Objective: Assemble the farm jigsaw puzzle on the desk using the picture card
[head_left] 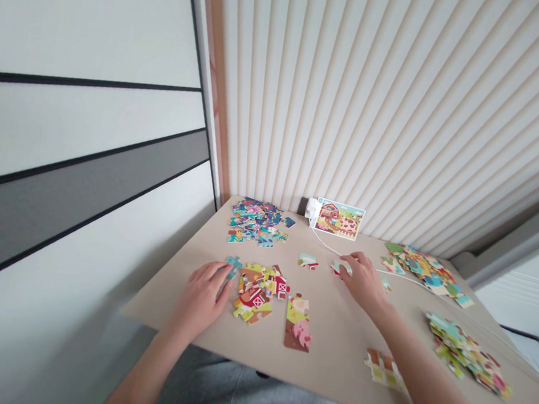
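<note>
Picture card [339, 221]: corner mark [320, 201] illegible; right fingers [354, 259] at puzzle piece [336, 267].

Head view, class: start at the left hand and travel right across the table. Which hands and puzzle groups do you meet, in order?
Left hand → barn pile → pig pieces → right hand → near right pile.

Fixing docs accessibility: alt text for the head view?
Person's left hand is at a teal puzzle piece, right hand at a partly red one, on a beige table. One of several piles lies between them; a farm picture card stands behind.
</note>
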`<action>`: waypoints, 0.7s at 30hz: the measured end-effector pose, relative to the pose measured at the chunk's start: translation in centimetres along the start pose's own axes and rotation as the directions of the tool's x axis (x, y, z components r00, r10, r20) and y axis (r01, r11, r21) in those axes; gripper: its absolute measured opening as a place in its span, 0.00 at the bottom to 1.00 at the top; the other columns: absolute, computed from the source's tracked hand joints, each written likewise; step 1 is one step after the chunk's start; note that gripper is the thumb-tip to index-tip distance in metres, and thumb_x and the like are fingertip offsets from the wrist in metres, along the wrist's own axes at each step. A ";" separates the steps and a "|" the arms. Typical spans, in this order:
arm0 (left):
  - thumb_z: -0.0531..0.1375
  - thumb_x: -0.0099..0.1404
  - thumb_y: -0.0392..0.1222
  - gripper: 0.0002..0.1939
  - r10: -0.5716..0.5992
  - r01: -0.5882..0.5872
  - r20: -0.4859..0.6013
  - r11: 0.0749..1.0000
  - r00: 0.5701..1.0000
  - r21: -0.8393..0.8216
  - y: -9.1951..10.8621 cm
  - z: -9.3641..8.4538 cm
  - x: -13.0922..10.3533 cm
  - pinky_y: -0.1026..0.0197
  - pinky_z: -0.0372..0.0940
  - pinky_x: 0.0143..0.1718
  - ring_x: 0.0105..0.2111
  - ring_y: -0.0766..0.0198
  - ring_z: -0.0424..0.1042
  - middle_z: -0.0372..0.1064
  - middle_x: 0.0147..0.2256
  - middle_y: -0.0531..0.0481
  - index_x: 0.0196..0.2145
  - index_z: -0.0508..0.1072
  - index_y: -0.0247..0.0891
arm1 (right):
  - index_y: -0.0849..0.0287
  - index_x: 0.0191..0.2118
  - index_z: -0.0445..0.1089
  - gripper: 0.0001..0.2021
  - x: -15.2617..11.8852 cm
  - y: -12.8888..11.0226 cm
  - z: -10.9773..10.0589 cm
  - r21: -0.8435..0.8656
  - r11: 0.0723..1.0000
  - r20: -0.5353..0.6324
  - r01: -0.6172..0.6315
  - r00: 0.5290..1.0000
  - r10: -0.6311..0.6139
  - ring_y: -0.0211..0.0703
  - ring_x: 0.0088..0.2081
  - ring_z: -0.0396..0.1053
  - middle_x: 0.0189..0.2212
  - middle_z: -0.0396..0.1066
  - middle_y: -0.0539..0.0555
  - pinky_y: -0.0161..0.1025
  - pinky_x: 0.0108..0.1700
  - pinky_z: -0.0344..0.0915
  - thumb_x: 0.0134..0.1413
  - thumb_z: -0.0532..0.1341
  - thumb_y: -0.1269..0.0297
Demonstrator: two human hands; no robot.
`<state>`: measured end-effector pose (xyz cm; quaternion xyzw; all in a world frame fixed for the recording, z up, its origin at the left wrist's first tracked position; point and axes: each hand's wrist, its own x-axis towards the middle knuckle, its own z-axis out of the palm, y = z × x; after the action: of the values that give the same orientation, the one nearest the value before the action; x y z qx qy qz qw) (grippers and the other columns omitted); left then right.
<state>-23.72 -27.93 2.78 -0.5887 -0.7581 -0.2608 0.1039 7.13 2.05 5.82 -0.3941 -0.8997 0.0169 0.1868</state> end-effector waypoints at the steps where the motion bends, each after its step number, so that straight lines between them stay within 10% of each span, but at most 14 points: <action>1: 0.53 0.73 0.44 0.18 -0.030 0.030 -0.011 0.999 0.999 0.020 0.0 0.2 0.0 0.46 0.64 0.58 0.55 0.49 0.70 0.71 0.54 0.40 0.57 0.71 0.41 | 0.58 0.51 0.76 0.15 -0.3 -1.5 -0.2 0.022 0.998 0.003 0.055 0.998 -0.055 0.54 0.49 0.71 0.48 0.72 0.63 0.47 0.52 0.65 0.65 0.57 0.63; 9: 0.55 0.72 0.47 0.18 -0.127 0.129 -0.018 0.984 0.992 0.123 -1.2 0.8 -0.6 0.46 0.66 0.55 0.53 0.48 0.71 0.71 0.54 0.40 0.55 0.72 0.40 | 0.53 0.55 0.74 0.16 -2.0 -12.6 -1.7 0.291 0.831 0.161 0.474 0.832 -0.530 0.51 0.53 0.69 0.51 0.73 0.59 0.48 0.58 0.64 0.66 0.61 0.56; 21: 0.59 0.71 0.50 0.23 -0.046 0.046 -0.020 0.999 0.999 -0.012 0.3 2.5 1.2 0.43 0.65 0.59 0.57 0.46 0.68 0.69 0.56 0.37 0.58 0.71 0.36 | 0.55 0.60 0.70 0.21 -2.0 -13.4 -0.9 0.315 0.830 0.255 0.461 0.801 -0.542 0.52 0.56 0.69 0.54 0.73 0.59 0.47 0.62 0.60 0.63 0.63 0.60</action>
<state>-23.41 -25.60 1.29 -0.5688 -0.7689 -0.2733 0.1022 -0.74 -8.71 8.44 -0.1062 -0.9815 0.1404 0.0752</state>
